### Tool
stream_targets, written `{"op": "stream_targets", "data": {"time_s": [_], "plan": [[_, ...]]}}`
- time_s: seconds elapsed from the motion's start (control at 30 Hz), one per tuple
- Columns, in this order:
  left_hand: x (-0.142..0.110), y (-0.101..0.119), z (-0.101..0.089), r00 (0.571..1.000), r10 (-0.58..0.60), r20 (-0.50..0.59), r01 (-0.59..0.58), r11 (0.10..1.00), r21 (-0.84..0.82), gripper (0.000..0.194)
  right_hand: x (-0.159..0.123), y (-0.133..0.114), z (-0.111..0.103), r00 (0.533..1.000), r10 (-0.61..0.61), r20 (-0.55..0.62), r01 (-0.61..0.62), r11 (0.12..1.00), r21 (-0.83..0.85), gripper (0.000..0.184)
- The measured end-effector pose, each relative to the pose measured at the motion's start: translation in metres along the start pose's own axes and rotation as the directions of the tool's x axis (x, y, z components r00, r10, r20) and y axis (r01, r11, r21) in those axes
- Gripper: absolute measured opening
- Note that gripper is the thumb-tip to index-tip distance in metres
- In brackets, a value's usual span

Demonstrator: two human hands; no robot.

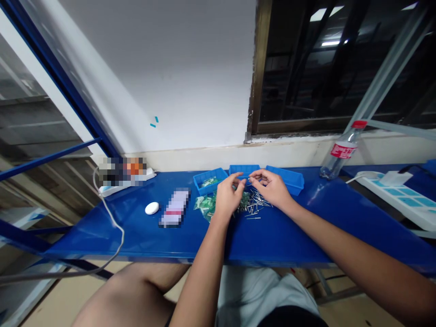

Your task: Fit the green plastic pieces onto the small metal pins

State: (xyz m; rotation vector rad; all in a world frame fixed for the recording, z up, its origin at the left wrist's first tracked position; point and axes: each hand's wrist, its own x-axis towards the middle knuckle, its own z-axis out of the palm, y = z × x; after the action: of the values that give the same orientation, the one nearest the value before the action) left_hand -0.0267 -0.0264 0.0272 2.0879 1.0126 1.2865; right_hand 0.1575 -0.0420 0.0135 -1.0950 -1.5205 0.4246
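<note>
My left hand (229,195) and my right hand (272,187) are close together above a blue table (279,236), fingertips pinched toward each other on a tiny part too small to name. Under them lies a heap of several small metal pins (256,204). Left of the pins sits a pile of small green circuit boards (205,205). Three shallow blue bins stand just behind my hands: the left bin (209,178) has a green piece in it, the middle bin (242,170) and the right bin (288,178) show no contents from here.
A plastic water bottle with a red label (341,152) stands at the back right. A white power strip (398,195) lies on the right. A white round object (151,208), a blurred flat item (174,208) and a white cable (114,222) lie on the left.
</note>
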Motion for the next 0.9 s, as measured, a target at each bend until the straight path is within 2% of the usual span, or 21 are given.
{"op": "stream_targets", "data": {"time_s": [0.17, 0.33, 0.47, 0.6, 0.73, 0.9], "plan": [[-0.0012, -0.0023, 0.0023, 0.999, 0.003, 0.043, 0.0, 0.999, -0.053, 0.03, -0.0024, -0.0017, 0.001, 1.0, -0.011, 0.023, 0.012, 0.999, -0.049, 0.019], [0.0012, -0.0075, 0.0039, 0.998, -0.057, -0.003, 0.056, 0.985, -0.16, 0.023, -0.0029, -0.0023, 0.0018, 0.995, -0.024, 0.098, 0.035, 0.993, -0.115, 0.02], [0.0023, -0.0088, 0.0029, 0.998, -0.054, -0.044, 0.04, 0.964, -0.263, 0.026, -0.0024, -0.0014, 0.0012, 0.988, -0.025, 0.15, 0.046, 0.99, -0.134, 0.02], [0.0017, -0.0068, 0.0022, 0.996, -0.056, -0.075, 0.037, 0.973, -0.23, 0.038, -0.0019, -0.0032, 0.0005, 0.994, -0.034, 0.108, 0.045, 0.994, -0.104, 0.023], [0.001, -0.0062, 0.0033, 0.998, -0.062, -0.033, 0.055, 0.981, -0.184, 0.04, -0.0015, -0.0041, 0.0006, 0.991, -0.056, 0.121, 0.065, 0.995, -0.073, 0.023], [0.0003, -0.0078, 0.0051, 0.998, -0.057, 0.029, 0.061, 0.982, -0.177, 0.041, -0.0011, -0.0062, -0.0006, 0.987, -0.059, 0.149, 0.081, 0.986, -0.145, 0.015]]}}
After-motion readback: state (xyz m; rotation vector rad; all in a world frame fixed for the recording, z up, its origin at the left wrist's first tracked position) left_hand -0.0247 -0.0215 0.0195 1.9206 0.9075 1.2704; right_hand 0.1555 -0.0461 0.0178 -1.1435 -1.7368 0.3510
